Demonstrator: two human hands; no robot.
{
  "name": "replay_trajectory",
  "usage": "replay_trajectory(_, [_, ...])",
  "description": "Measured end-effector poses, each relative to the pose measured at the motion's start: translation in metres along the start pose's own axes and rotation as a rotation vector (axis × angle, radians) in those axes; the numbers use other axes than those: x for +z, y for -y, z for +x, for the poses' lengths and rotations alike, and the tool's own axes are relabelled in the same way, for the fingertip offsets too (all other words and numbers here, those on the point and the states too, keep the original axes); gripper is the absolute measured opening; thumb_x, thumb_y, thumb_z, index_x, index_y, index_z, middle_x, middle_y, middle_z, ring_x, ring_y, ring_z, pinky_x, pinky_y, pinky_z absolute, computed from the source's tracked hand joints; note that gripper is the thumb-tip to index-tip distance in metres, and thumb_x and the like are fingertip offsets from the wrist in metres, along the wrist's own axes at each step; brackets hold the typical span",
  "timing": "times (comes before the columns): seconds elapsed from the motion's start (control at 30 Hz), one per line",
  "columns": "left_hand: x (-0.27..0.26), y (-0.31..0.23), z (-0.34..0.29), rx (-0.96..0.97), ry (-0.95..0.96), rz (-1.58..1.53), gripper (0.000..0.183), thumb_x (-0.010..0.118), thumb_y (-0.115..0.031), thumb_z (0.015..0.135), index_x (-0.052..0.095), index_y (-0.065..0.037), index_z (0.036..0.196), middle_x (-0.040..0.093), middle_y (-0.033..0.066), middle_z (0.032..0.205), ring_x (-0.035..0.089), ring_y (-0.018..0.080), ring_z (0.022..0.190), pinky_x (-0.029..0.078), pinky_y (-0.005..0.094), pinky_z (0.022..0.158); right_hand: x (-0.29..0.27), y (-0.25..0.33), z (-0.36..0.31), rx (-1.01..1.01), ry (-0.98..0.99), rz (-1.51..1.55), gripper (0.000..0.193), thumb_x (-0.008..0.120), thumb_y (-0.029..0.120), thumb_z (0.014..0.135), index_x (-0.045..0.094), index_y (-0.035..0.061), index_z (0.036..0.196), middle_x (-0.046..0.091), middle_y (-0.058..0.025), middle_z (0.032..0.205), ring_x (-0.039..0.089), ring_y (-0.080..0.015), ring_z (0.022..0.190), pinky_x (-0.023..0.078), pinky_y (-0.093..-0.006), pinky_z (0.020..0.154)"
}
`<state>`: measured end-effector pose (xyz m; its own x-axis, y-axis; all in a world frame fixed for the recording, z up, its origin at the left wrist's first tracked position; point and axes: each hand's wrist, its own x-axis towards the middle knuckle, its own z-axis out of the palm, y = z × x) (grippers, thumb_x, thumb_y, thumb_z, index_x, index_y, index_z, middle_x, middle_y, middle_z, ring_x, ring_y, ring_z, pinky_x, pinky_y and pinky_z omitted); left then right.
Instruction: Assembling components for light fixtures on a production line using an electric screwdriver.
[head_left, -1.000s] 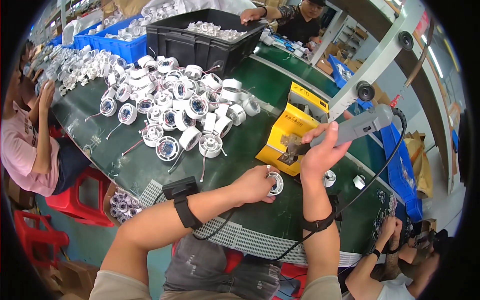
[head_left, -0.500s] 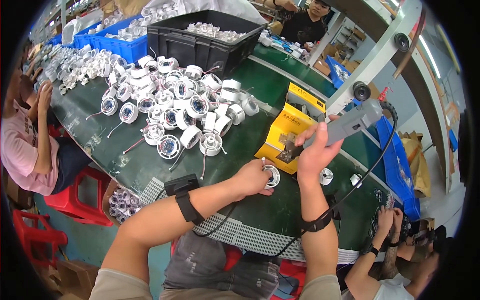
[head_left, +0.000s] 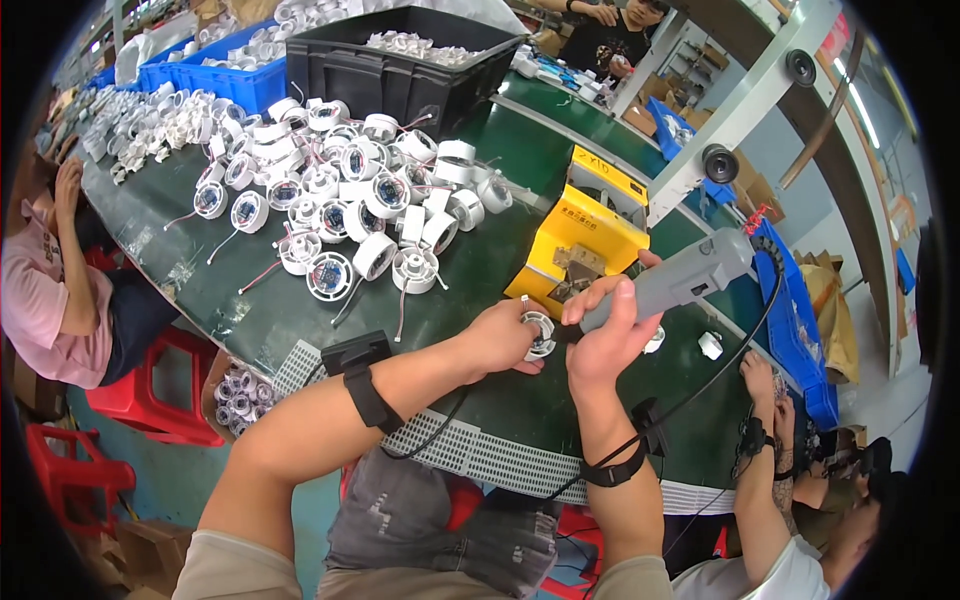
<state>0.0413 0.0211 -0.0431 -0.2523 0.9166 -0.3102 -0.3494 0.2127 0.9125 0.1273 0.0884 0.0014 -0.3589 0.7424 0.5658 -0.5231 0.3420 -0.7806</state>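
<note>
My left hand point(head_left: 497, 340) is closed around a round white plastic housing point(head_left: 541, 333), holding it low over the green bench. A thin wire end sticks up from that part. In my right hand point(head_left: 606, 342) is a grey electric screwdriver point(head_left: 690, 274), gripped with its body slanting up to the right and its working end pointing at the housing. My hand partly covers the tip, so I cannot tell whether it touches the part. Just beyond both hands stands a yellow screw feeder point(head_left: 568, 232) with a metal pick-up mechanism at its front.
A heap of white round housings with wires point(head_left: 350, 190) lies at left, before a black bin point(head_left: 390, 85). One small white part point(head_left: 710, 345) rests at right. The screwdriver's black cable point(head_left: 745, 345) loops beside my right arm. Co-workers sit on both sides; a blue tray point(head_left: 790, 310) stands right.
My right hand has brought the screwdriver down and left, from the feeder's front to the housing in my left hand. At right, a co-worker's hand has reached farther forward.
</note>
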Motion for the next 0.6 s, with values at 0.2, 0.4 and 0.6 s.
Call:
replay_trajectory(0.2, [-0.001, 0.001, 0.001, -0.004, 0.005, -0.008, 0.029, 0.041, -0.008, 0.095, 0.051, 0.003, 0.120, 0.059, 0.0147, 0.102, 0.065, 0.0210, 0.080, 0.059, 0.0329, 0.070, 0.001, -0.006, -0.002, 0.012, 0.008, 0.006, 0.038, 0.043, 0.018, 0.095, 0.031, 0.0042, 0.129, 0.046, -0.0069, 0.066, 0.047, -0.0142, 0.048, 0.044, -0.0284, 0.046])
replay_trajectory(0.4, [0.001, -0.002, 0.000, 0.011, 0.004, 0.007, 0.031, 0.042, -0.006, 0.094, 0.051, 0.004, 0.121, 0.058, 0.0154, 0.105, 0.066, 0.0226, 0.082, 0.059, 0.0338, 0.071, -0.004, -0.011, -0.004, 0.002, 0.084, 0.043, 0.032, 0.043, 0.017, 0.094, 0.033, 0.0046, 0.122, 0.046, -0.0075, 0.067, 0.047, -0.0153, 0.049, 0.046, -0.0294, 0.047])
replay_trajectory(0.6, [0.001, -0.004, -0.002, 0.003, -0.002, 0.019, 0.031, 0.042, -0.004, 0.093, 0.052, 0.003, 0.121, 0.058, 0.0146, 0.109, 0.066, 0.0228, 0.084, 0.060, 0.0330, 0.071, -0.008, -0.013, -0.008, -0.035, 0.157, 0.051, 0.034, 0.045, 0.017, 0.094, 0.032, 0.0045, 0.123, 0.047, -0.0083, 0.069, 0.049, -0.0165, 0.051, 0.047, -0.0312, 0.050])
